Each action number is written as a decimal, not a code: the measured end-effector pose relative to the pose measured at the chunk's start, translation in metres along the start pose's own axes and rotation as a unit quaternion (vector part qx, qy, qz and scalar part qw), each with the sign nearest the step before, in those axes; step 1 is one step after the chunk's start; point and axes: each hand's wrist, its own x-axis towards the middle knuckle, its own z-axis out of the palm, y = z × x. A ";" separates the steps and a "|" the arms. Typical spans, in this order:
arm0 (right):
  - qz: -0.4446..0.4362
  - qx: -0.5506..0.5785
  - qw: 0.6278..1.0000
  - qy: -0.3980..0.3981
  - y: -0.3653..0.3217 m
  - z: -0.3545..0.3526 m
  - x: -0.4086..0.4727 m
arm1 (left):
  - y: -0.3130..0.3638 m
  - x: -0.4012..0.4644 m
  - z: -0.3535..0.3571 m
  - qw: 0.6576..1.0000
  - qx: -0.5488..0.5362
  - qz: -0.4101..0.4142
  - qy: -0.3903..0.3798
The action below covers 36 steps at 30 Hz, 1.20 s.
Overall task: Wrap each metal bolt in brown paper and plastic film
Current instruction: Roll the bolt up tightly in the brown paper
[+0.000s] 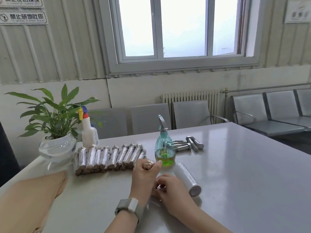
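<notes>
A potted plant (pixel 53 115) in a clear glass bowl (pixel 57 147) is set at the far left corner of the desk (pixel 244 174). A white spray bottle (pixel 89 133) stands just beside it. A teal spray bottle (pixel 164 147) holding green liquid stands mid-desk. Grey chairs (pixel 190 114) line the far edge, below a radiator (pixel 190 96) and a window (pixel 181 27).
</notes>
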 end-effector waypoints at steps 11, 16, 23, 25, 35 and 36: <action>0.097 -0.253 0.961 0.056 0.000 -0.089 0.022 | -0.007 -0.008 0.008 0.995 -0.054 -0.008 -0.086; 0.258 -0.196 0.937 -0.133 0.016 -0.071 0.030 | -0.009 -0.007 0.009 0.995 -0.015 -0.022 -0.100; 0.325 0.190 0.919 -0.117 -0.003 -0.102 0.044 | -0.010 -0.005 0.012 0.980 -0.092 -0.095 -0.146; 0.308 0.185 0.924 -0.130 -0.014 -0.101 0.049 | -0.008 -0.006 0.014 0.976 -0.102 -0.099 -0.168; 0.326 0.229 0.911 -0.107 -0.031 -0.096 0.058 | -0.003 -0.007 0.008 0.978 0.013 -0.022 -0.205; 0.328 0.232 0.910 -0.100 -0.030 -0.097 0.057 | -0.002 -0.008 0.008 0.978 0.008 -0.030 -0.207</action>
